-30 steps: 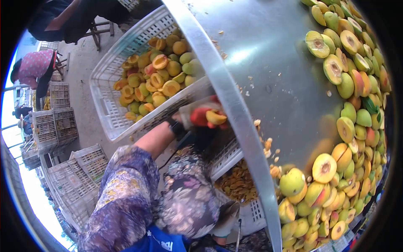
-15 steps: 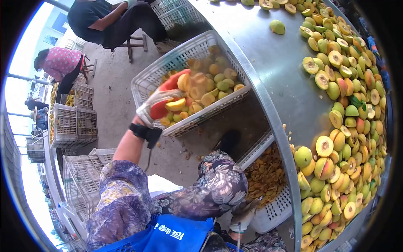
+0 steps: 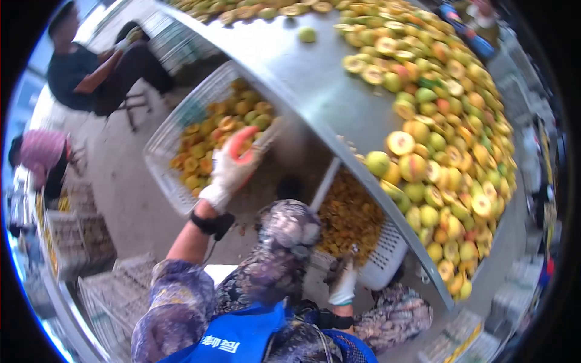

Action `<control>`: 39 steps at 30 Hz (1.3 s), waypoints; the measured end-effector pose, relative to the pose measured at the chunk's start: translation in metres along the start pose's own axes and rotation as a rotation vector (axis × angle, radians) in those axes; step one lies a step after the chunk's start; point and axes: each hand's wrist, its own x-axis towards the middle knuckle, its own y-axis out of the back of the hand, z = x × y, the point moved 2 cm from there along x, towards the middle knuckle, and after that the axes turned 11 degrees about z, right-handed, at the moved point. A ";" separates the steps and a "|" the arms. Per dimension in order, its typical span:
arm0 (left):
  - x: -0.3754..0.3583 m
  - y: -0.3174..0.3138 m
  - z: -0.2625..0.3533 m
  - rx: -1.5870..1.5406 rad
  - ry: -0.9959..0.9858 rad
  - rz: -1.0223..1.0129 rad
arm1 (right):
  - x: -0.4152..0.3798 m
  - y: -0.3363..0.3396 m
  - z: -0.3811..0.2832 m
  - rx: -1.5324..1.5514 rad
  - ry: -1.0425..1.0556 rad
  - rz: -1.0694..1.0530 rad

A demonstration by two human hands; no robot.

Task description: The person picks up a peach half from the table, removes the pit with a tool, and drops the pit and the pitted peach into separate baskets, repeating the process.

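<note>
My left hand, in a white glove with an orange-red palm, is open with its fingers apart. It reaches over the near right side of a white slatted crate, which holds yellow-green peach halves. Low between my knees is my right hand, gloved and closed. A small shiny bit shows at its fingers; I cannot tell what it holds. Just beyond it, a second white crate contains brownish-orange fruit pieces.
A metal table slopes across the right, its edge running above both crates. Many halved peaches are heaped on it. Stacked crates stand at left. A seated person and a person in pink are further off.
My left hand has let go of the peach halves it held over the crate and moved toward the crate's right side. The view has turned, shifting table and crates leftward.
</note>
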 end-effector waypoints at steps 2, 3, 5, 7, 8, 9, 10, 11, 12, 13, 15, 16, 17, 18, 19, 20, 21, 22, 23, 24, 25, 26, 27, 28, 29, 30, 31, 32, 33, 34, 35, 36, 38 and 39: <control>0.021 0.005 0.030 -0.318 0.114 -0.058 | -0.001 -0.002 -0.004 -0.037 0.038 -0.069; 0.036 0.007 0.057 -0.364 0.135 -0.144 | -0.007 -0.003 -0.008 -0.029 0.035 -0.072; 0.060 0.007 0.107 -0.428 0.119 -0.299 | -0.015 -0.007 -0.009 -0.018 0.008 -0.108; 0.075 -0.011 0.154 -0.464 0.049 -0.435 | -0.020 -0.007 -0.006 -0.014 -0.045 -0.171; 0.080 -0.013 0.170 -0.402 -0.051 -0.457 | -0.023 -0.003 -0.009 -0.031 -0.029 -0.177; 0.086 -0.008 0.180 -0.325 -0.143 -0.466 | -0.027 -0.003 -0.013 -0.058 -0.015 -0.199; 0.093 0.001 0.184 -0.238 -0.233 -0.481 | -0.031 -0.005 -0.014 -0.081 -0.006 -0.225; 0.098 0.007 0.169 -0.309 -0.189 -0.394 | -0.026 -0.002 -0.008 -0.001 -0.018 -0.260; 0.103 0.023 0.149 -0.266 -0.060 -0.347 | -0.034 -0.005 -0.020 -0.058 0.054 -0.239; 0.100 0.034 0.110 -0.214 -0.031 -0.291 | -0.037 -0.007 -0.021 -0.052 0.065 -0.231; 0.074 0.052 0.034 0.026 0.038 -0.257 | -0.037 -0.009 -0.024 -0.038 0.075 -0.208; 0.043 0.062 0.003 0.219 0.077 -0.276 | -0.037 -0.010 -0.023 -0.029 0.070 -0.196; 0.011 0.060 -0.052 0.333 0.125 -0.306 | -0.036 -0.010 -0.021 -0.022 0.063 -0.182; -0.021 0.057 -0.096 0.444 0.180 -0.338 | -0.033 -0.010 -0.017 -0.028 0.059 -0.188; -0.044 0.057 -0.110 0.488 0.253 -0.409 | -0.029 -0.008 -0.012 -0.034 0.052 -0.192; -0.060 0.055 -0.119 0.531 0.322 -0.481 | -0.027 -0.006 -0.008 -0.037 0.044 -0.193; -0.073 0.056 -0.129 0.555 0.394 -0.475 | -0.032 -0.005 -0.009 -0.060 0.088 -0.196; -0.078 0.058 -0.127 0.579 0.465 -0.465 | -0.035 -0.006 -0.011 -0.061 0.095 -0.193; -0.078 0.060 -0.125 0.639 0.484 -0.458 | -0.035 -0.006 -0.009 -0.074 0.109 -0.182; -0.078 0.064 -0.125 0.630 0.461 -0.449 | -0.034 -0.004 -0.008 -0.088 0.122 -0.168; -0.080 0.066 -0.125 0.617 0.439 -0.445 | -0.033 -0.003 -0.005 -0.081 0.124 -0.160; -0.083 0.068 -0.125 0.606 0.415 -0.443 | -0.032 -0.003 -0.003 -0.071 0.125 -0.151; -0.087 0.066 -0.137 0.593 0.389 -0.426 | -0.032 -0.002 -0.002 -0.053 0.126 -0.137; -0.089 0.065 -0.139 0.597 0.378 -0.413 | -0.035 -0.002 -0.004 -0.074 0.148 -0.133; -0.094 0.064 -0.140 0.600 0.371 -0.399 | -0.037 -0.002 -0.006 -0.098 0.169 -0.130; -0.099 0.066 -0.137 0.605 0.370 -0.383 | -0.039 0.000 -0.007 -0.129 0.188 -0.129; -0.107 0.071 -0.129 0.551 0.377 -0.379 | -0.033 0.001 -0.002 -0.125 0.200 -0.111; -0.117 0.073 -0.131 0.568 0.367 -0.374 | -0.032 0.002 0.001 -0.115 0.170 -0.110; -0.125 0.074 -0.131 0.587 0.368 -0.397 | -0.032 0.000 0.000 -0.108 0.142 -0.112; -0.131 0.076 -0.131 0.605 0.371 -0.420 | -0.032 -0.002 -0.001 -0.103 0.112 -0.114; -0.137 0.078 -0.131 0.607 0.388 -0.460 | -0.027 -0.003 0.002 -0.087 0.081 -0.145; -0.142 0.081 -0.131 0.595 0.396 -0.467 | -0.025 -0.005 0.004 -0.129 0.117 -0.158; -0.148 0.084 -0.133 0.554 0.378 -0.497 | -0.025 -0.007 0.009 -0.187 0.199 -0.157; -0.149 0.083 -0.134 0.528 0.404 -0.504 | -0.027 -0.006 0.010 -0.173 0.267 -0.175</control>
